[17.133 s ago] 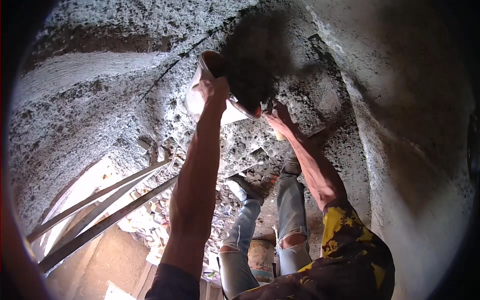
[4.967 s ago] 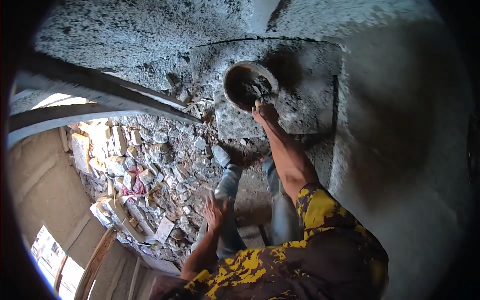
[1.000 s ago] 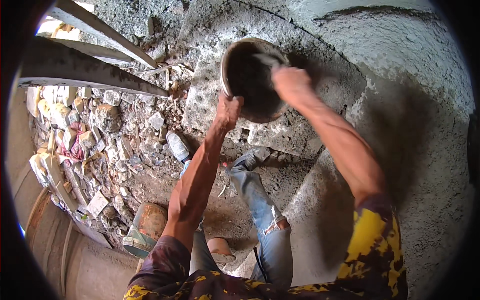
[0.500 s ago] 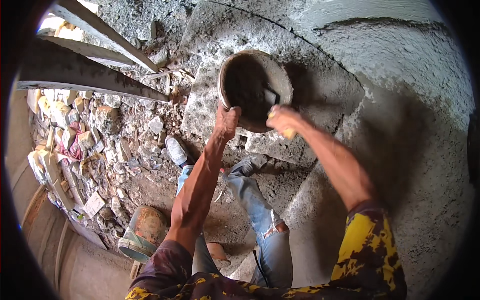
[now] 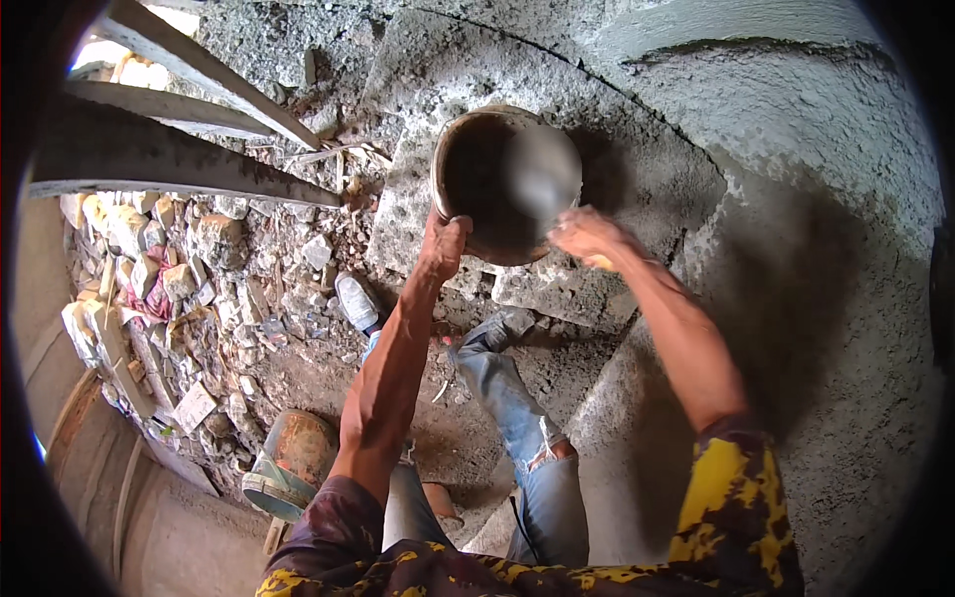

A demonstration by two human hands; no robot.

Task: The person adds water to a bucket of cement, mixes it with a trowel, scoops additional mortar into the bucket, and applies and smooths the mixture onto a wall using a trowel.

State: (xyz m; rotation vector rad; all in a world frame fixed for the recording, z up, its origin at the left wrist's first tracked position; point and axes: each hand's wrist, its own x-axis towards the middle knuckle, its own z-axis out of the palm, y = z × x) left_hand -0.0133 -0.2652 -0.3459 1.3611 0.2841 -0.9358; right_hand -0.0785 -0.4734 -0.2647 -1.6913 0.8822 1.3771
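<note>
A round, dirt-caked bucket [image 5: 442, 149] is tilted in front of me, its mouth toward me and its inside dark. My left hand [image 5: 445, 241] is closed over its near left rim. At the near right rim my right hand [image 5: 587, 237] is closed round the yellow handle [image 5: 601, 262] of what looks like a trowel. A pale grey blur [image 5: 542, 171] over the bucket's right side seems to be the blade, though its outline is smeared. What the bucket holds cannot be made out.
Rubble [image 5: 214, 244] and broken blocks cover the left side. Wooden beams [image 5: 189, 154] jut in from the upper left. A second dirty bucket [image 5: 301, 443] lies by my left elbow. Rough concrete slabs [image 5: 637, 149] lie under and beyond the first bucket; a plastered surface [image 5: 796, 109] rises at right.
The blade has swung up and outward from inside the bucket into a blur over its right side. My right hand has shifted slightly right; my left hand keeps its hold on the rim.
</note>
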